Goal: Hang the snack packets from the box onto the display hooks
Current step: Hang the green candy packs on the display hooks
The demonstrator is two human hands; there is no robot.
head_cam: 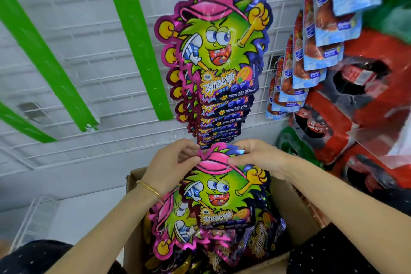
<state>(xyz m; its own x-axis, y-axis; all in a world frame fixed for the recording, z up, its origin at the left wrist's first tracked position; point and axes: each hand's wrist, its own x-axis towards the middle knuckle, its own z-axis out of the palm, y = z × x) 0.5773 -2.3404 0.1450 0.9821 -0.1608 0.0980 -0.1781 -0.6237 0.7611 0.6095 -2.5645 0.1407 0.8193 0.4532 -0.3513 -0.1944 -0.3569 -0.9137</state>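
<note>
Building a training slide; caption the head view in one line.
Left hand and right hand pinch a snack packet by its top over the cardboard box, below hanging packets.

The box (289, 198) sits near, in the middle, with loose packets (178, 229) in it. One packet (219, 189) is held up over the box, with the left hand (169, 167) and the right hand (260, 158) pinching either side of its top. Just above, a row of packets (218, 51) hangs on the far wire wall (89, 69). Strips (135, 40) hang to its left, other bags (311, 51) to its right.
</note>
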